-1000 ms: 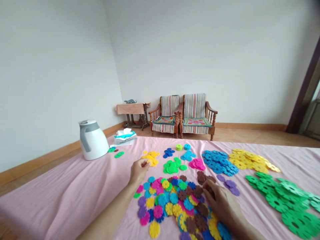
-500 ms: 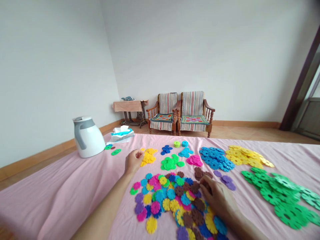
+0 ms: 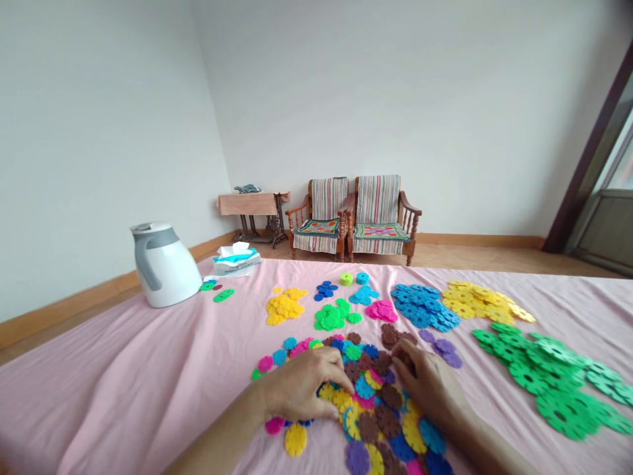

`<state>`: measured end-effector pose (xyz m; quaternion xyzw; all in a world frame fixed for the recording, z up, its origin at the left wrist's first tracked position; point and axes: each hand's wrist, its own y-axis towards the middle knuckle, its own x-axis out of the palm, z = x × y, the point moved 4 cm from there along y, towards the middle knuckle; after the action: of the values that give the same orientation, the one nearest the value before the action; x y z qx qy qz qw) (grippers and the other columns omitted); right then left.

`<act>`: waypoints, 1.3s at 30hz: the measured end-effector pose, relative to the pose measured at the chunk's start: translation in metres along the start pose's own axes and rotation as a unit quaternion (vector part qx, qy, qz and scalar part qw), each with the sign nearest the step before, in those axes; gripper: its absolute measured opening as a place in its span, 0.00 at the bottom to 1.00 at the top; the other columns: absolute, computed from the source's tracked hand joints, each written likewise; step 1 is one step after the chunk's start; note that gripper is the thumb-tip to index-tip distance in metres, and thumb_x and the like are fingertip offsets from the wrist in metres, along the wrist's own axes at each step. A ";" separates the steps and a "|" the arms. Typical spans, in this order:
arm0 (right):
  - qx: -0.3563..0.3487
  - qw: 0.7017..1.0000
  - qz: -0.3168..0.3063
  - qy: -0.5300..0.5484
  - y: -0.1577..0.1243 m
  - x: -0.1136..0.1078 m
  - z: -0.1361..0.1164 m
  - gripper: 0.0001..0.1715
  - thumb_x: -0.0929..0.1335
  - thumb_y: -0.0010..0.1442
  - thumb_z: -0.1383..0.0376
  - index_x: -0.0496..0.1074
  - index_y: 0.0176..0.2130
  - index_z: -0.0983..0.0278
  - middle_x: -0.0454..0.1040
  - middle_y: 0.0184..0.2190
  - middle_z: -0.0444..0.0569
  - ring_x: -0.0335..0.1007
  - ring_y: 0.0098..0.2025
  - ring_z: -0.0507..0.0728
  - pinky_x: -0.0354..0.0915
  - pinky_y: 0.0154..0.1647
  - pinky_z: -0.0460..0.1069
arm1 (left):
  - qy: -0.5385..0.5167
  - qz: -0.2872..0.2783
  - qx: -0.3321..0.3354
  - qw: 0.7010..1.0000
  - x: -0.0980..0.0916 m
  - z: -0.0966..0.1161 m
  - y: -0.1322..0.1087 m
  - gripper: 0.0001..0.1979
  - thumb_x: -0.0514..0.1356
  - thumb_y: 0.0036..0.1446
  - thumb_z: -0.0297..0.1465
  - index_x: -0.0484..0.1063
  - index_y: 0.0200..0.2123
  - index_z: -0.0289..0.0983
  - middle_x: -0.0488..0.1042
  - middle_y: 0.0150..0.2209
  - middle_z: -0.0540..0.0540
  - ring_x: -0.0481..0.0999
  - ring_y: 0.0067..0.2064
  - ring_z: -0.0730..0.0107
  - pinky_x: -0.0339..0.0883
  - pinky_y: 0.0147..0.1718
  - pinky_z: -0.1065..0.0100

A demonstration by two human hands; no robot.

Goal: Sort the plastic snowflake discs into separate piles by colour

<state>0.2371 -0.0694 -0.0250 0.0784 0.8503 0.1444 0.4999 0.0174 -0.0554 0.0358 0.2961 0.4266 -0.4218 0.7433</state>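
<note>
My left hand (image 3: 306,382) lies over the mixed pile of colourful notched plastic discs, its thumb and fingers apart around a few yellow discs (image 3: 341,398). My right hand (image 3: 432,382) rests at the pile's right side, fingers curled together next to a brown disc (image 3: 383,362); whatever is between them is hidden. Just beyond it is a small heap of brown discs (image 3: 390,335), with purple discs (image 3: 445,353) to its right. Farther back are single-colour heaps: yellow (image 3: 284,307), green (image 3: 332,316), pink (image 3: 382,310), light blue (image 3: 363,295) and dark blue (image 3: 325,290).
Larger blue discs (image 3: 425,307), yellow discs (image 3: 484,301) and green discs (image 3: 568,412) spread across the right of the pink cloth (image 3: 123,369). A white kettle (image 3: 168,270) and a tissue box (image 3: 236,262) stand at the left. Two chairs (image 3: 378,224) are by the wall.
My left hand has come back from the small yellow heap to the mixed pile, its fingers spreading. My right hand stays near the brown discs. The view has shifted slightly.
</note>
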 end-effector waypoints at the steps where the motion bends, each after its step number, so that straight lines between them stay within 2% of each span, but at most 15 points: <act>1: 0.001 1.000 0.001 0.002 0.000 0.001 0.001 0.10 0.58 0.60 0.63 0.66 0.32 0.59 0.75 0.26 0.44 0.71 0.28 0.55 0.56 0.27 0.46 | 0.005 -0.001 0.002 1.000 0.001 0.000 0.001 0.15 0.66 0.49 0.36 0.76 0.43 0.42 0.71 0.37 0.46 0.71 0.41 0.64 0.64 0.40 0.68; 6: 0.002 1.000 0.000 0.008 -0.001 0.002 0.002 0.10 0.58 0.59 0.62 0.66 0.32 0.59 0.75 0.26 0.44 0.72 0.28 0.55 0.57 0.28 0.47 | 0.001 0.016 0.004 1.000 0.003 0.000 0.003 0.14 0.68 0.44 0.30 0.75 0.38 0.40 0.73 0.37 0.48 0.70 0.41 0.65 0.62 0.42 0.68; 10: 0.002 1.000 -0.003 0.006 -0.001 0.000 0.001 0.09 0.59 0.59 0.63 0.66 0.31 0.59 0.75 0.26 0.43 0.71 0.28 0.55 0.56 0.27 0.47 | -0.044 0.052 -0.023 0.997 -0.005 -0.013 0.001 0.05 0.62 0.47 0.24 0.75 0.29 0.37 0.72 0.31 0.50 0.70 0.35 0.70 0.63 0.36 0.72; 13: 0.002 1.000 -0.005 0.006 0.000 0.000 0.000 0.09 0.59 0.59 0.63 0.66 0.32 0.59 0.75 0.26 0.43 0.71 0.27 0.55 0.55 0.27 0.47 | -0.089 0.078 -0.047 0.992 -0.015 -0.025 -0.004 0.03 0.62 0.48 0.26 0.75 0.29 0.35 0.71 0.29 0.49 0.69 0.32 0.72 0.63 0.32 0.73; 16: 0.004 1.000 -0.003 0.008 0.000 0.000 0.001 0.09 0.59 0.58 0.63 0.67 0.32 0.59 0.75 0.26 0.43 0.72 0.29 0.55 0.56 0.28 0.47 | -0.100 0.049 -0.032 0.993 -0.016 -0.026 -0.007 0.10 0.66 0.46 0.35 0.75 0.32 0.36 0.71 0.31 0.49 0.69 0.33 0.70 0.63 0.33 0.72; 20: 0.008 1.000 -0.002 0.011 -0.001 0.000 0.002 0.09 0.59 0.59 0.63 0.67 0.32 0.59 0.76 0.26 0.43 0.72 0.30 0.56 0.56 0.28 0.47 | -0.016 0.000 0.003 1.000 -0.006 -0.017 -0.003 0.17 0.69 0.42 0.42 0.75 0.33 0.39 0.71 0.31 0.49 0.68 0.34 0.68 0.61 0.34 0.70; 24: 0.011 1.000 -0.002 0.010 0.000 0.000 0.002 0.10 0.59 0.59 0.62 0.67 0.32 0.59 0.76 0.26 0.43 0.72 0.28 0.55 0.56 0.27 0.47 | 0.013 -0.026 0.027 0.999 0.004 -0.011 0.000 0.15 0.69 0.41 0.40 0.73 0.31 0.39 0.70 0.32 0.50 0.68 0.36 0.67 0.60 0.35 0.70; 28: 0.009 1.000 0.000 0.011 0.000 0.001 0.002 0.10 0.59 0.59 0.61 0.67 0.32 0.59 0.76 0.26 0.44 0.71 0.28 0.55 0.56 0.27 0.47 | -0.081 -0.012 -0.005 0.997 0.003 -0.016 -0.002 0.08 0.67 0.44 0.32 0.72 0.26 0.37 0.71 0.29 0.51 0.68 0.33 0.71 0.60 0.32 0.72; 31: 0.008 1.000 0.001 0.012 0.000 0.003 0.003 0.09 0.59 0.59 0.62 0.67 0.32 0.59 0.75 0.26 0.43 0.71 0.27 0.55 0.56 0.27 0.47 | -0.206 0.061 -0.097 0.972 -0.006 -0.039 -0.004 0.07 0.65 0.46 0.33 0.72 0.26 0.35 0.70 0.24 0.51 0.67 0.27 0.74 0.60 0.27 0.74; 33: 0.010 1.000 0.001 0.012 0.000 0.004 0.004 0.09 0.59 0.59 0.61 0.67 0.31 0.59 0.75 0.25 0.43 0.71 0.26 0.55 0.55 0.26 0.47 | -0.245 0.168 -0.175 0.939 -0.018 -0.065 -0.007 0.08 0.63 0.46 0.33 0.71 0.27 0.34 0.69 0.22 0.52 0.67 0.24 0.75 0.61 0.25 0.74; 34: 0.011 1.000 0.001 0.011 0.000 0.004 0.005 0.09 0.59 0.59 0.61 0.67 0.31 0.58 0.75 0.24 0.43 0.71 0.26 0.55 0.55 0.25 0.46 | -0.241 0.241 -0.211 0.916 -0.025 -0.080 -0.011 0.08 0.63 0.45 0.33 0.71 0.26 0.34 0.70 0.22 0.52 0.69 0.24 0.75 0.62 0.25 0.74; 36: 0.011 1.000 0.001 0.009 0.001 0.005 0.006 0.10 0.59 0.59 0.61 0.67 0.31 0.58 0.75 0.24 0.42 0.71 0.26 0.55 0.55 0.25 0.47 | -0.195 0.381 -0.306 0.850 -0.037 -0.110 -0.024 0.07 0.63 0.41 0.31 0.70 0.24 0.34 0.71 0.21 0.52 0.70 0.23 0.73 0.65 0.24 0.73; 39: 0.003 1.000 0.002 0.008 0.001 0.004 0.005 0.10 0.59 0.59 0.61 0.67 0.31 0.58 0.74 0.24 0.42 0.71 0.26 0.55 0.56 0.27 0.47 | -0.153 0.444 -0.353 0.809 -0.046 -0.140 -0.036 0.05 0.62 0.41 0.29 0.70 0.25 0.35 0.72 0.19 0.52 0.72 0.23 0.70 0.66 0.24 0.71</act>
<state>0.2394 -0.0668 -0.0305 0.0809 0.8548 0.1434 0.4922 -0.0811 0.0564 0.0088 0.1027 0.2489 0.0940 0.9585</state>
